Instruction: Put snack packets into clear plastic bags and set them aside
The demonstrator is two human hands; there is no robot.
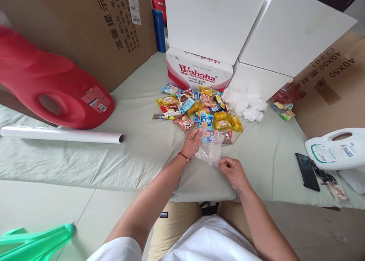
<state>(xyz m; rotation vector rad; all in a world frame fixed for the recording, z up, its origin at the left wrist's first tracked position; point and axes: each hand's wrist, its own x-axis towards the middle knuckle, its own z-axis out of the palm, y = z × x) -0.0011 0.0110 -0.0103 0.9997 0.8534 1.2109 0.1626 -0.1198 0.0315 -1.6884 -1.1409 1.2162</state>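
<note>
Here, left hand point(191, 144): fingers closed on clear bag point(215, 149), perhaps steadying it.
Right hand point(232, 172): fingertips pinch its near corner, probably for spreading.
Snack packets point(207, 120): beyond left fingers, seemingly for reach.

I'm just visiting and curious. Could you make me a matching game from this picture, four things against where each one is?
Things:
1. Snack packets
2. Phone
3. Plastic bag
4. Roll

Places:
A. Dark, lying beside the white bottle
B. Lying just in front of the red jug
C. Held by the left hand and the right hand
D. Heaped before the Wahaha box

Pairs: 1-D, 2-A, 3-C, 4-B
</note>
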